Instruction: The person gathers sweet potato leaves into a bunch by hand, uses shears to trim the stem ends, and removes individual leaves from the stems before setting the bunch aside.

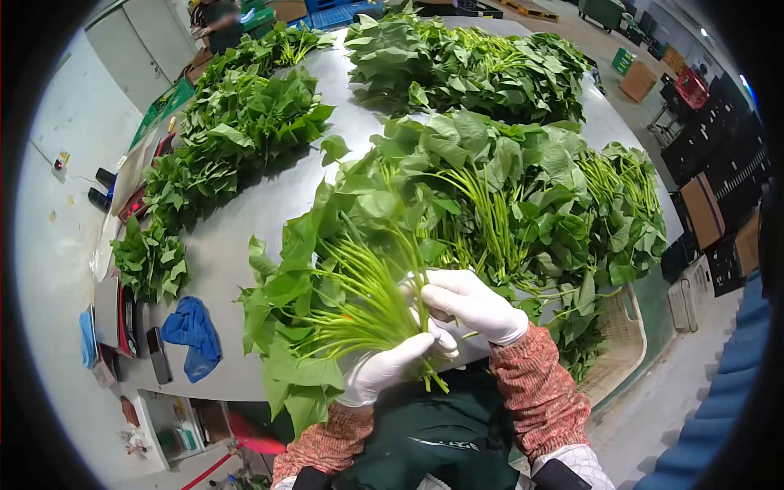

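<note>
Here, the left hand (390,369) grips the bunch (363,298) — the right hand (475,305) (angled inward) pinches stems (415,255).

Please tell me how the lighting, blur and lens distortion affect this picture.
In the head view, the wide lens bends the table into a curve and darkens the corners; pale glare lies between the leaf rows at the back; the gloves look almost washed out, though the stems are fairly clear; the far person is blurred.
</note>
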Motion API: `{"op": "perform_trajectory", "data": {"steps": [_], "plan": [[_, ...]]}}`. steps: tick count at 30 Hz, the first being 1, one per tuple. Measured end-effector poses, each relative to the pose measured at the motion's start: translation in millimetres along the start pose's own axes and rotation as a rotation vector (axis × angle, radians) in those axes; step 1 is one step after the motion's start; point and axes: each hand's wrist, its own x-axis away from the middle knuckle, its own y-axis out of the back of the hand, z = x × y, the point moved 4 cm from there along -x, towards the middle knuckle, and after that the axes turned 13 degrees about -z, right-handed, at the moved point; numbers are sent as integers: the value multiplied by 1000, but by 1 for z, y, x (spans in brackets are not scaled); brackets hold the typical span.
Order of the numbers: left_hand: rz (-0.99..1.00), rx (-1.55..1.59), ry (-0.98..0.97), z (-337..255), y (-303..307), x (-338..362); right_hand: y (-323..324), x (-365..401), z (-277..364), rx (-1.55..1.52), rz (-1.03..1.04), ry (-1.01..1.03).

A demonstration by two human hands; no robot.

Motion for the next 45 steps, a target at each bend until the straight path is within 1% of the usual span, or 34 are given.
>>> {"op": "perform_trajectory", "data": {"steps": [1,2,3,6,7,8,10,11,12,13,14,15,16,17,18,19,20,22,23,24,26,27,28,30,32,33,34,36,37,38,39,40,43,45], "plan": [[-3,2,14,0,0,1,-2,1,0,-81,25,-12],[-5,3,29,-1,1,1,-3,-1,-3,-46,2,47],[45,-20,12,1,5,0,-3,-3,-7,-12,-23,106],[115,47,82,7,9,1,-1,-5,-7,135,-16,214],[81,-29,109,5,8,4,2,-4,-6,195,-10,238],[111,-60,160,7,6,6,4,-3,-5,248,-3,251],[164,-95,43,14,6,7,5,-4,-9,357,-1,271],[235,-75,22,17,4,2,7,-3,-9,517,-60,327],[163,-12,65,21,8,-3,9,-3,-11,515,-91,242],[90,54,103,23,11,-7,11,0,-6,489,-216,329],[18,49,3,19,12,-6,13,4,-2,463,-336,416],[-57,36,-95,8,5,-3,23,7,-1,514,-579,592],[-30,73,-182,-5,4,-5,36,10,-3,560,-820,769],[-93,112,-222,-10,9,-5,53,15,-6,709,-1062,797],[-156,150,-262,-15,16,-5,67,22,-11,761,-1239,677],[-134,161,-322,-20,20,-6,78,26,-15,994,-1310,625],[-111,167,-331,-21,24,-7,89,26,-19,1231,-1374,562],[-175,123,-301,-24,16,-4,103,23,-26,1236,-1346,648],[-159,125,-301,-23,11,-3,101,29,-22,1063,-1348,793],[-134,133,-293,-21,9,-3,101,34,-14,956,-1330,866],[-119,163,-324,-18,15,-4,98,43,0,723,-1406,944],[-139,180,-334,-15,19,-7,101,46,3,554,-1401,892],[-178,190,-350,-13,24,-8,104,46,4,454,-1401,861],[-138,199,-337,-13,25,-12,100,53,14,513,-1463,892],[-138,197,-324,-15,20,-9,112,48,1,449,-1426,753],[-202,242,-299,-13,23,-7,116,45,-6,415,-1396,681],[-201,240,-283,-13,22,-7,108,50,0,139,-1303,615],[-198,212,-276,-16,22,-7,98,64,15,314,-1343,760],[-301,235,-249,-17,19,-5,93,65,17,170,-1281,698],[-247,247,-267,-20,18,-6,90,64,18,32,-1222,637],[-237,238,-273,-20,19,-7,91,60,16,35,-1186,619],[-221,230,-277,-19,21,-7,94,53,11,-64,-1074,608],[-169,272,-270,-17,24,-9,91,53,5,-102,-988,436],[-192,262,-279,-19,27,-8,89,48,0,-56,-970,481]]}}
